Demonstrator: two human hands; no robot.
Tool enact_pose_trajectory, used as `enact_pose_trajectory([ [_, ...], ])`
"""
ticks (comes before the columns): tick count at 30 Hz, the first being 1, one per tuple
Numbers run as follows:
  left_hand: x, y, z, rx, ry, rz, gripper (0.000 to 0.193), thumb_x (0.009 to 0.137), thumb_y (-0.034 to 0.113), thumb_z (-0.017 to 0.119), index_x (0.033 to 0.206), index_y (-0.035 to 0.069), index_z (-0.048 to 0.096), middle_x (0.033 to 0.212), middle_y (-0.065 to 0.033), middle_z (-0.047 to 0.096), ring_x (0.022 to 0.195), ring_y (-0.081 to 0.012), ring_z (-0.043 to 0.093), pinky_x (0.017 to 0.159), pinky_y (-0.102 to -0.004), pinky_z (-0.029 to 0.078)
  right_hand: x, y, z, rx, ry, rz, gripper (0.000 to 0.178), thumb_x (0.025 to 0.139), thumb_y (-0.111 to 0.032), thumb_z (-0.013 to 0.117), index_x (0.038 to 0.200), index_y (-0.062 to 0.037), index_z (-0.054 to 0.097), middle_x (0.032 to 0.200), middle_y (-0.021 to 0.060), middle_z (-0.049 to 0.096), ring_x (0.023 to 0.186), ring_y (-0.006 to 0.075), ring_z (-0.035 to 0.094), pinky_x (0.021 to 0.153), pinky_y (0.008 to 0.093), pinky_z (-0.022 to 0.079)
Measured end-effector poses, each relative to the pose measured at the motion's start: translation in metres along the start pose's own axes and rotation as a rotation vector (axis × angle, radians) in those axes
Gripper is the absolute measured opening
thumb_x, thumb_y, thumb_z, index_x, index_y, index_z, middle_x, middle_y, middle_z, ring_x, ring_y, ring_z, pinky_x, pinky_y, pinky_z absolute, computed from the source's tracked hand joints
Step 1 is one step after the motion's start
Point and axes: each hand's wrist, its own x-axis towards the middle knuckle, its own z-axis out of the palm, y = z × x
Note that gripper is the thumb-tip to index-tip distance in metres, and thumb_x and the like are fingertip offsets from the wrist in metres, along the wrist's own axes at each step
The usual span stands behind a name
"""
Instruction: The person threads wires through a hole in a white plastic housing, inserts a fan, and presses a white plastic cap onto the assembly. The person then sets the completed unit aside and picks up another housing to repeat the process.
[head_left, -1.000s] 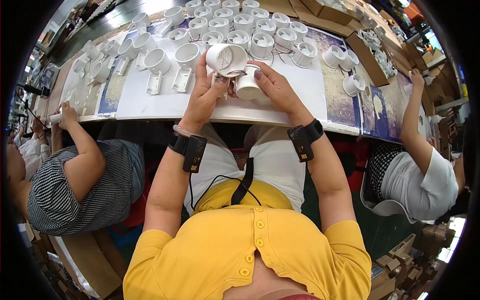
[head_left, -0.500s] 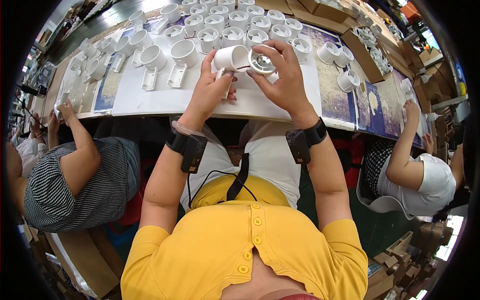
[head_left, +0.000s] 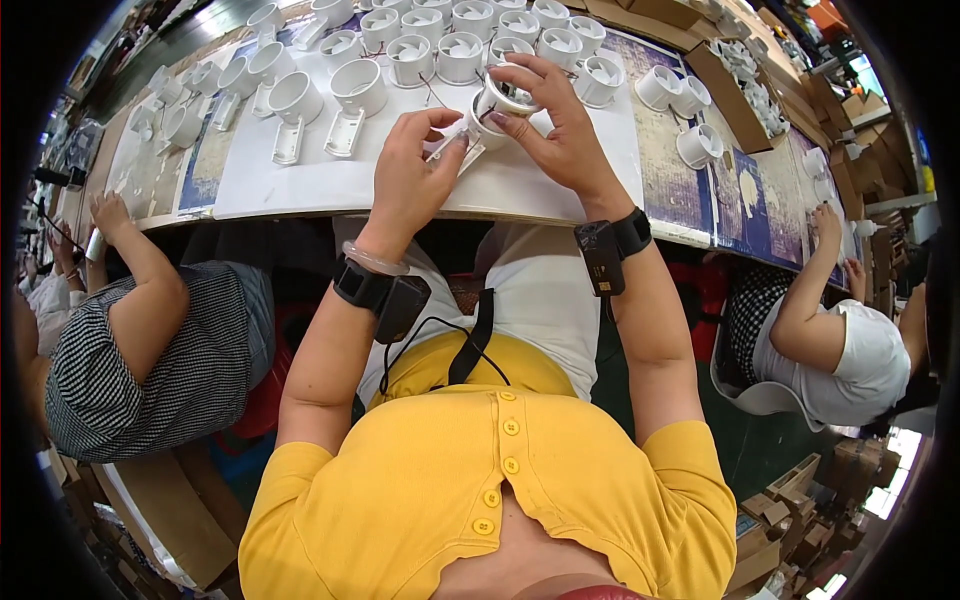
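Observation:
My left hand (head_left: pixel 415 165) is closed on a white plastic cup-shaped housing (head_left: pixel 487 138), gripping it by its flat handle-like arm. Over the mouth of that housing, my right hand (head_left: pixel 560 130) pinches the rim of a round white fan insert (head_left: pixel 490 101) with thumb and fingers. The insert sits at the opening, slightly tilted; how deep it goes is hidden by my fingers. A thin dark wire shows near my right thumb. Beyond my left hand, an open white housing (head_left: pixel 358 88) with a similar arm stands on the white sheet.
Rows of white cups with fan blades (head_left: pixel 461 58) stand at the back of the table. More open housings (head_left: pixel 296 98) are at the left. A cardboard box (head_left: pixel 735 110) of white parts lies at the right. Co-workers sit on both sides, one in a checked top (head_left: pixel 150 350).
The housing has turned from lying sideways to mouth up. The fan insert, held apart beside it before, is now at its mouth. Both hands have come closer together.

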Motion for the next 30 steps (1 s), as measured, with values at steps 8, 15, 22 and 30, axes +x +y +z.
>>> enact_pose_trajectory([
  [8,0.003,0.009,0.004,0.434,0.242,0.41,0.016,0.072,0.015,0.075,0.086,0.013,0.066,0.077,0.0014,0.066,0.071,-0.0197,0.056,0.063,-0.0295,0.046,0.005,0.003,0.008,-0.053,-0.009,-0.018,0.038,0.085,-0.017,0.068,0.122,-0.0149,0.061,0.131,0.0084,0.051,0.12,0.0234,0.048,0.096,0.0325,0.039],
  [15,-0.002,0.01,0.008,0.525,0.259,0.336,0.012,0.073,0.017,0.074,0.083,0.017,0.067,0.073,0.0053,0.067,0.069,-0.0171,0.056,0.059,-0.0275,0.046,0.008,0.007,0.011,-0.021,-0.007,0.014,0.035,0.087,-0.017,0.065,0.122,-0.0154,0.061,0.131,0.0086,0.051,0.124,0.0244,0.045,0.103,0.0338,0.035],
  [22,0.005,0.004,0.004,0.584,0.213,0.538,0.014,0.069,0.013,0.072,0.082,0.016,0.066,0.075,0.004,0.063,0.072,-0.017,0.056,0.06,-0.028,0.049,0.008,0.007,0.006,0.001,-0.034,0.007,0.036,0.088,-0.017,0.065,0.124,-0.0166,0.061,0.13,0.0081,0.052,0.124,0.023,0.046,0.103,0.034,0.035],
  [30,0.017,0.016,-0.015,0.755,-0.091,0.611,0.009,0.071,0.008,0.065,0.078,0.012,0.062,0.075,0.0011,0.057,0.08,-0.0183,0.057,0.065,-0.0281,0.052,0.021,0.003,-0.005,-0.074,-0.232,-0.048,0.035,0.088,-0.017,0.065,0.122,-0.0197,0.063,0.127,0.0079,0.054,0.123,0.0238,0.046,0.101,0.0346,0.037],
])
